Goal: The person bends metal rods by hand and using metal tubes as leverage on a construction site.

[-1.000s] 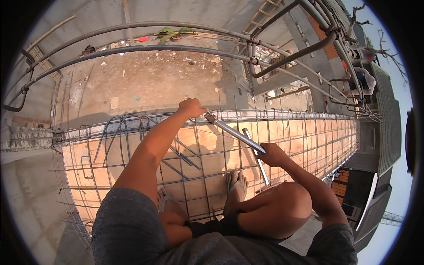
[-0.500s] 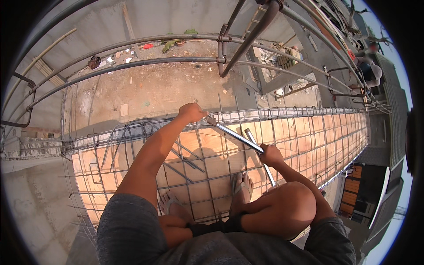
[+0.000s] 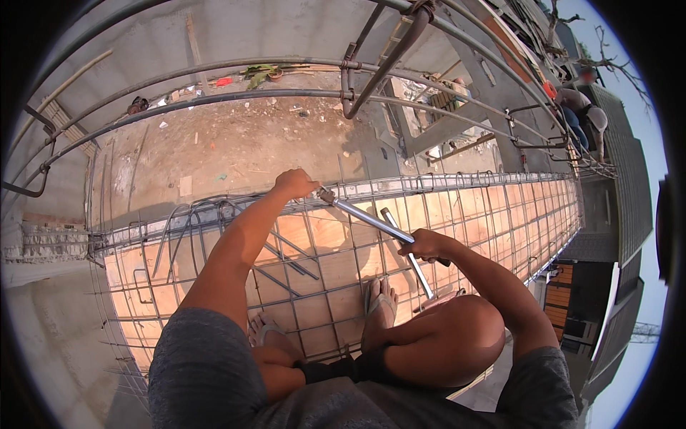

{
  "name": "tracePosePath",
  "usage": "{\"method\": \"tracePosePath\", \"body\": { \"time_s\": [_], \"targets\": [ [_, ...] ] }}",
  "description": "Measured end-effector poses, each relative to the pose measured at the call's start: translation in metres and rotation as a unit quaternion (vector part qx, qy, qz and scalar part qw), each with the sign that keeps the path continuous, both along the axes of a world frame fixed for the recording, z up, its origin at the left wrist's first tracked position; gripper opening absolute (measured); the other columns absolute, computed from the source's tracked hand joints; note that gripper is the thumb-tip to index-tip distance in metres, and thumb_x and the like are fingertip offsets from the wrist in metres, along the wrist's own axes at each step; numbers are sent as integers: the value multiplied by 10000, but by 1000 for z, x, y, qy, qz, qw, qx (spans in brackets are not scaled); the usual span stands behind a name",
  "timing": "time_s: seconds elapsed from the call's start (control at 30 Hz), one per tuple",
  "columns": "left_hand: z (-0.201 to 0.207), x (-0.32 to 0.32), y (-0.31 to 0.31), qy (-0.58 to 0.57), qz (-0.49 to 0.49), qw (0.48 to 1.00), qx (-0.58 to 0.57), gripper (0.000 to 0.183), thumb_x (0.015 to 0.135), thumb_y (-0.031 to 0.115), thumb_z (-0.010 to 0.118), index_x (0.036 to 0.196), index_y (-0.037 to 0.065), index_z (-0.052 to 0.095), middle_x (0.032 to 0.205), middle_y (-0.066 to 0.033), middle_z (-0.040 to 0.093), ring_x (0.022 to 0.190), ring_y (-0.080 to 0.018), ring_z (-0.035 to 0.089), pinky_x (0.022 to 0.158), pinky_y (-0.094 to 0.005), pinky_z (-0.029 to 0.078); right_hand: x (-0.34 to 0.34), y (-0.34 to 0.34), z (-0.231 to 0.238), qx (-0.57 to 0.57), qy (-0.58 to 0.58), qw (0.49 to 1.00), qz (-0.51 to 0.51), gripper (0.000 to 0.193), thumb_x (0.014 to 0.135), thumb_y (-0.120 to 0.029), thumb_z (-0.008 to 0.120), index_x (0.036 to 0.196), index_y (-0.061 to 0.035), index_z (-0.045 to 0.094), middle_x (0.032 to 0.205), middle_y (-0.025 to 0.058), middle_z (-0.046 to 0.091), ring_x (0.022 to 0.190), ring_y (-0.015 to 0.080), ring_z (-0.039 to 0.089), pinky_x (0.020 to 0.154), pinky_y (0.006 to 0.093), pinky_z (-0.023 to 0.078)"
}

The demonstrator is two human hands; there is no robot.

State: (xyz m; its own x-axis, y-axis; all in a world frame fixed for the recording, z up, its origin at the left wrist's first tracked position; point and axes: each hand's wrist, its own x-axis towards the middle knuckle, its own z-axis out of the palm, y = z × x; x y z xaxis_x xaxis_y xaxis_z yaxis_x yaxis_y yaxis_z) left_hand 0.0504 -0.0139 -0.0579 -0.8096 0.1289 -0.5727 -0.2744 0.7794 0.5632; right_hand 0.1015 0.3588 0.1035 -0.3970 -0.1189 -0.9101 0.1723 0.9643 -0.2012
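My right hand (image 3: 426, 244) is wrapped around the dark-ended handle of a long silver tubular tool (image 3: 366, 217). The tool slants up to the left, and its jointed metal head (image 3: 326, 195) sits at the far edge of the rebar cage (image 3: 319, 261). Right beside that head, my left hand (image 3: 294, 184) is closed; what its fingers grip is hidden. A second silver bar-shaped tool (image 3: 409, 252) rests on the cage just beyond my right hand, passing under the first one. Between my feet and the far edge, wooden boards show beneath the bars.
Loose bent bars (image 3: 286, 266) lie on the cage at left. Scaffold pipes (image 3: 236, 96) cross in front, above a lower dirt floor (image 3: 214, 154) with rubble. At the far right, another person (image 3: 582, 114) bends over by the scaffold. My sandalled feet (image 3: 380, 307) stand on the cage.
The whole view has shifted slightly. The handle's dark end now sticks out past my right hand. My left hand stays beside the tool's head.
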Motion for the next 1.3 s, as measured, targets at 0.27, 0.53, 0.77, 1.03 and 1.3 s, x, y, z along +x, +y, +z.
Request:
{"method": "tracePosePath", "body": {
  "time_s": [0.27, 0.53, 0.77, 1.03, 1.3],
  "targets": [
    [5, 3, 4, 24, -8, 1000, -5, 447, 915, 533, 584, 931, 141, 798, 809, 31, 758, 621, -149, 712, 693, -307, 562, 16, 8, -13, -34, 22, 998, -45, 501, 833, -441, 749, 601, -52, 533, 551, 54, 522, 415, 138, 471, 390, 322, 369],
    [18, 8, 8, 44, -1, 998, 38, 437, 900, 504, 643, 933, 97, 798, 777, 9, 755, 565, -154, 695, 632, -298, 550, 29, 46, -87, -31, 174, 984, 32, 496, 780, -467, 720, 842, 25, 721, 776, 244, 690, 775, 372, 688, 731, 440, 526],
    [-2, 14, 3, 38, 19, 999, 4, 395, 897, 535, 612, 915, 190, 802, 770, 15, 748, 720, -206, 717, 732, -382, 556, -12, 38, -54, -20, 140, 984, 109, 460, 769, -422, 741, 922, 12, 743, 857, 241, 713, 854, 370, 703, 812, 439, 545],
    [-12, 11, -4, 120, -34, 992, -10, 324, 897, 454, 584, 922, 206, 792, 862, -113, 740, 839, -298, 715, 799, -451, 555, -34, 12, 11, -40, 235, 949, 205, 431, 755, -383, 819, 987, -36, 711, 908, 194, 709, 878, 358, 677, 807, 431, 524],
    [0, 5, 11, 84, 16, 995, -59, 507, 848, 550, 617, 806, 67, 765, 840, -150, 737, 866, -324, 715, 794, -443, 560, 3, -58, 96, 51, 355, 873, 330, 212, 854, -190, 695, 972, -22, 640, 886, 198, 686, 875, 393, 693, 804, 484, 565]
  ]
}}
